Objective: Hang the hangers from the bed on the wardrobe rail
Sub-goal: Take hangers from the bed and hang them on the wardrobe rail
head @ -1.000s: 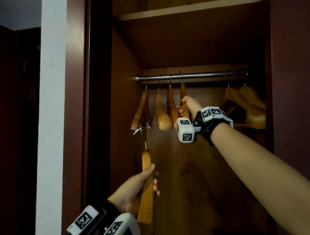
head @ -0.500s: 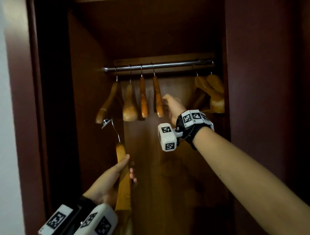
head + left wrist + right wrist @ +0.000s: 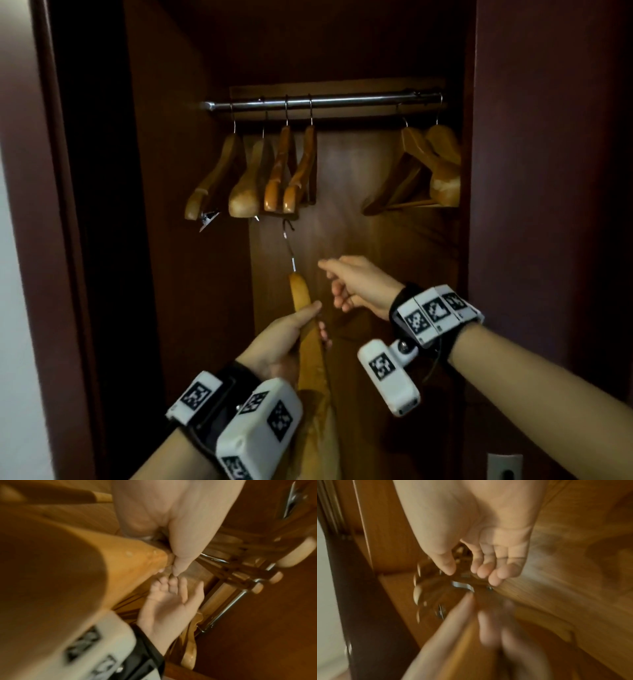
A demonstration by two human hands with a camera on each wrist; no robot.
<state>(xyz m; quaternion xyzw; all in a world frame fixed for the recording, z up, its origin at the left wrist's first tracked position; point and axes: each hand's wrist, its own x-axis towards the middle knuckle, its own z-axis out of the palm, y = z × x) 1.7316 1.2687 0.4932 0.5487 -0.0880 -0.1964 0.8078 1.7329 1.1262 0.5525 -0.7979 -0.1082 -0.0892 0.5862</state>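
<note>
My left hand [image 3: 284, 335] grips a wooden hanger [image 3: 301, 298] by one arm and holds it upright, its metal hook [image 3: 289, 236] pointing up just below the hung ones. My right hand [image 3: 346, 284] hovers right beside the top of that hanger, fingers loosely curled and holding nothing. The chrome rail [image 3: 322, 101] runs across the wardrobe above both hands. In the left wrist view my left fingers [image 3: 188, 534] wrap the hanger [image 3: 120, 555], with the right palm [image 3: 171, 601] open beyond. The right wrist view shows my right hand [image 3: 465, 572] empty above the blurred left hand [image 3: 453, 628].
Several wooden hangers [image 3: 274, 171] hang bunched at the rail's left end, and two more [image 3: 435, 164] at its right end. The rail's middle stretch is bare. Dark wardrobe side panels [image 3: 534, 205] close in on both sides, with the wooden back panel [image 3: 359, 212] behind.
My right hand let go of the hanger on the rail and dropped down beside the one in my left hand. The left hand moved that hanger up and rightward.
</note>
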